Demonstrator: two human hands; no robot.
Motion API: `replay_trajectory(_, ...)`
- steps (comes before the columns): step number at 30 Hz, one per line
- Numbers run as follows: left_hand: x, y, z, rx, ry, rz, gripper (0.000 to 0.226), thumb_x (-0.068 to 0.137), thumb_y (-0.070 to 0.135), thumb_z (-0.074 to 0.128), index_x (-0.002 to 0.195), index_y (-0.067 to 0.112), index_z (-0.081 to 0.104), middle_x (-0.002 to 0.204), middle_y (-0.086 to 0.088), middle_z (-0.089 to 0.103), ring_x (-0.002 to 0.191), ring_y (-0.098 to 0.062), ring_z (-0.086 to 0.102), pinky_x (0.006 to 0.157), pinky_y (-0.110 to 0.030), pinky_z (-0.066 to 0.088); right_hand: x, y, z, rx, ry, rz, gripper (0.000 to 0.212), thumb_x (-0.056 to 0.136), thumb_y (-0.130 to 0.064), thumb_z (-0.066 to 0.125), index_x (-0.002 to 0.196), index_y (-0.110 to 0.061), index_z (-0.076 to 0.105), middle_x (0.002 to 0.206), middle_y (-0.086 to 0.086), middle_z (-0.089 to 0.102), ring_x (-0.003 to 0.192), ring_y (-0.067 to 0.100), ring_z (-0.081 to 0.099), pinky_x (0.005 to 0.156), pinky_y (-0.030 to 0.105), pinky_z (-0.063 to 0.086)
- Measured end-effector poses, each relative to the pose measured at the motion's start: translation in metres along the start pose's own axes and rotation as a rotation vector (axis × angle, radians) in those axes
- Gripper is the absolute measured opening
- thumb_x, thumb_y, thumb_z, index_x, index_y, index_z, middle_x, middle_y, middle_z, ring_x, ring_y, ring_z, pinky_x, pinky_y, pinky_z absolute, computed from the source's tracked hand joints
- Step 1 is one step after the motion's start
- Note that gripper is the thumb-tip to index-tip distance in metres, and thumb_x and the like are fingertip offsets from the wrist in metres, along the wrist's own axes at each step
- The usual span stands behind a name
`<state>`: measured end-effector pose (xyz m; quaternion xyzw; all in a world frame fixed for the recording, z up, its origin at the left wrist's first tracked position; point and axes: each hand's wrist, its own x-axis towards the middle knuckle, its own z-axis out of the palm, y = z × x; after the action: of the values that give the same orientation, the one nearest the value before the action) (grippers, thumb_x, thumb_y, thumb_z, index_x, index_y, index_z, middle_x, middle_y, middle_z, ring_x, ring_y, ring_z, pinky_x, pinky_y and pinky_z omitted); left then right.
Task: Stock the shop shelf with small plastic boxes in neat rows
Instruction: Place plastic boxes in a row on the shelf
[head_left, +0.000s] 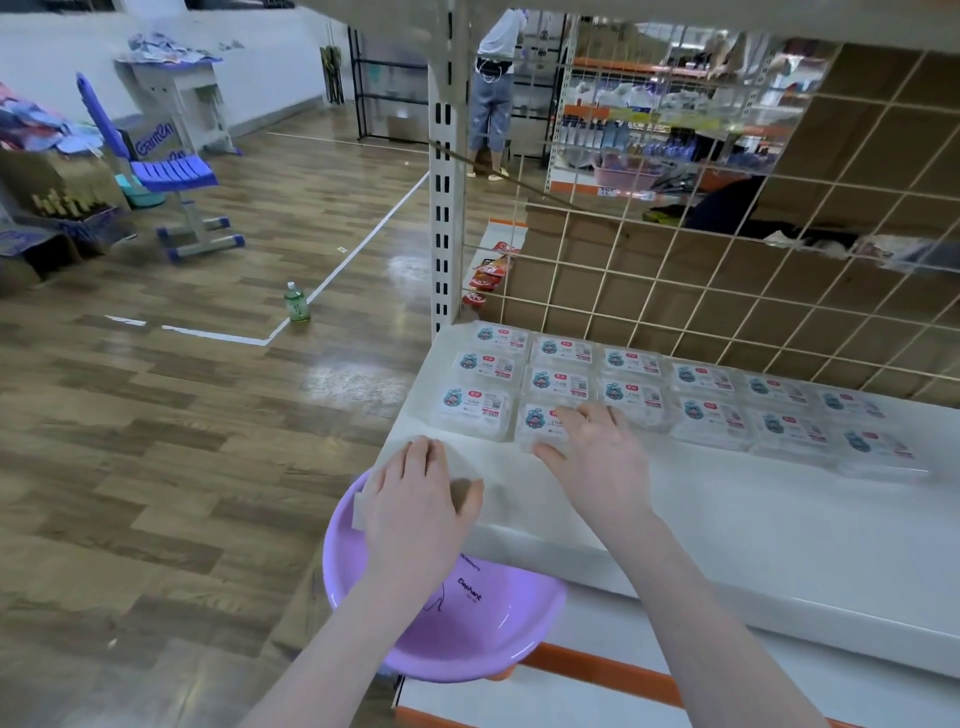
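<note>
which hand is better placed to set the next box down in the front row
Left, probably. The left hand already holds a clear box at the shelf edge, over the purple basin, near bare shelf in front of the rows. The right hand is busy on a placed front-row box.

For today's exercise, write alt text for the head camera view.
A person's right hand presses a small plastic box into rows of labelled boxes on a white shop shelf. The left hand holds another box over a purple basin.
</note>
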<state>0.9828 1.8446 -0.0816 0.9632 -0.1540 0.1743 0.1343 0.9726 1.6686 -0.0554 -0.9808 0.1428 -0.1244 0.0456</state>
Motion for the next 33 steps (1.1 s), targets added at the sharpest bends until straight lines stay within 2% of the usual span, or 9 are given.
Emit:
replay_trajectory(12, 0.008, -0.006, -0.007, 0.02, -0.109, 0.07, 0.051, 0.062, 0.038, 0.08, 0.092, -0.002, 0.07, 0.087, -0.013, 0.067, 0.078, -0.029, 0.065, 0.071, -0.035, 0.053, -0.001, -0.014, 0.004, -0.008, 0.037, 0.078, 0.038, 0.088, -0.041, 0.053, 0.117, -0.018, 0.057, 0.117, 0.004, 0.054, 0.11, 0.024, 0.047, 0.089, 0.031, 0.035)
replay_trajectory(14, 0.01, -0.009, -0.009, 0.017, -0.169, 0.071, 0.057, 0.075, 0.048, 0.067, 0.108, 0.002, 0.065, 0.104, -0.009, 0.064, 0.094, -0.026, 0.062, 0.083, -0.035, 0.048, -0.003, -0.015, 0.005, -0.028, 0.031, 0.071, 0.04, 0.088, -0.041, 0.053, 0.122, -0.018, 0.055, 0.12, 0.004, 0.053, 0.112, 0.025, 0.047, 0.093, 0.031, 0.033)
replay_trajectory(16, 0.012, -0.014, -0.005, 0.035, -0.222, 0.093, 0.064, 0.088, 0.058, 0.04, 0.13, 0.01, 0.048, 0.128, -0.004, 0.05, 0.117, -0.022, 0.047, 0.099, -0.031, 0.033, -0.008, -0.015, 0.004, -0.019, 0.039, 0.09, 0.042, 0.088, -0.039, 0.054, 0.123, -0.017, 0.055, 0.123, 0.007, 0.054, 0.114, 0.027, 0.048, 0.095, 0.033, 0.032)
replay_trajectory(18, 0.013, -0.02, -0.001, 0.003, -0.216, 0.122, 0.067, 0.089, 0.061, 0.03, 0.137, 0.015, 0.039, 0.138, -0.001, 0.04, 0.126, -0.02, 0.036, 0.103, -0.029, 0.026, -0.016, -0.012, 0.002, 0.011, 0.065, 0.147, 0.04, 0.088, -0.038, 0.056, 0.12, -0.015, 0.057, 0.121, 0.009, 0.056, 0.111, 0.03, 0.05, 0.094, 0.036, 0.034)
replay_trajectory(23, 0.014, -0.022, -0.002, -0.081, -0.213, 0.158, 0.061, 0.09, 0.057, 0.038, 0.132, 0.013, 0.044, 0.135, -0.001, 0.044, 0.124, -0.021, 0.038, 0.101, -0.029, 0.027, -0.043, 0.009, -0.005, 0.009, 0.099, 0.281, 0.037, 0.086, -0.03, 0.062, 0.116, -0.008, 0.061, 0.108, 0.014, 0.061, 0.101, 0.035, 0.054, 0.087, 0.041, 0.04)
replay_trajectory(26, 0.01, -0.016, -0.006, -0.142, -0.231, 0.159, 0.061, 0.09, 0.056, 0.04, 0.135, 0.015, 0.04, 0.139, 0.001, 0.04, 0.127, -0.019, 0.035, 0.1, -0.028, 0.029, -0.058, 0.026, -0.011, 0.013, 0.073, 0.336, 0.041, 0.087, -0.03, 0.06, 0.122, -0.008, 0.058, 0.112, 0.015, 0.06, 0.106, 0.035, 0.052, 0.091, 0.04, 0.038)
replay_trajectory(29, 0.005, -0.003, -0.009, -0.187, -0.268, 0.191, 0.063, 0.092, 0.055, 0.04, 0.142, 0.016, 0.032, 0.145, 0.001, 0.033, 0.131, -0.019, 0.028, 0.104, -0.027, 0.022, -0.075, 0.047, -0.021, 0.038, 0.096, 0.378, 0.042, 0.089, -0.032, 0.058, 0.124, -0.009, 0.057, 0.117, 0.014, 0.059, 0.11, 0.032, 0.051, 0.093, 0.039, 0.037)
replay_trajectory(33, -0.005, 0.03, -0.018, -0.164, -0.246, 0.252, 0.063, 0.092, 0.052, 0.043, 0.141, 0.013, 0.036, 0.144, -0.003, 0.038, 0.13, -0.022, 0.033, 0.105, -0.029, 0.025, -0.102, 0.08, -0.036, 0.061, 0.12, 0.409, 0.041, 0.089, -0.028, 0.059, 0.124, -0.007, 0.058, 0.118, 0.016, 0.059, 0.111, 0.033, 0.052, 0.093, 0.039, 0.038)
